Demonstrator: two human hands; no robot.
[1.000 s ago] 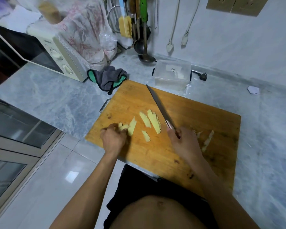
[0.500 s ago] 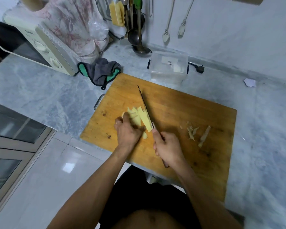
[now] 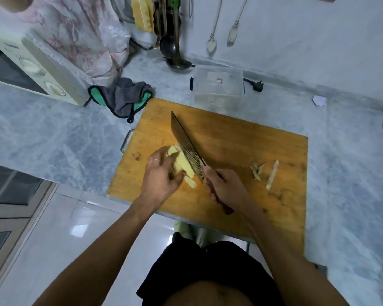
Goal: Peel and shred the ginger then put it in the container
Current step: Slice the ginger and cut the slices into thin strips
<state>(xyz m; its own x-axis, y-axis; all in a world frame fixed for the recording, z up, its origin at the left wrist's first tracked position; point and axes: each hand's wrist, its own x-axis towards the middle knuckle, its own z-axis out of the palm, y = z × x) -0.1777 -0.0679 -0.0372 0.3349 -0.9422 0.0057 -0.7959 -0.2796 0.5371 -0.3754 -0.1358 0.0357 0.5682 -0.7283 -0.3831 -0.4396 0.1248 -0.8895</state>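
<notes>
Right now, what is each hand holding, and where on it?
Right hand grips the knife by its wooden handle. Left hand gathers the ginger slices against the blade, fingers curled over their left side.

Between the left hand and right hand the gap is filled by ginger slices and the tilted knife; beyond the knife tip bare cutting board runs to the clear container, which stands just past the far edge; right of the right hand lie peel scraps, with open board beyond them; left of the left hand a grey-green cloth and a microwave crowd the counter.
</notes>
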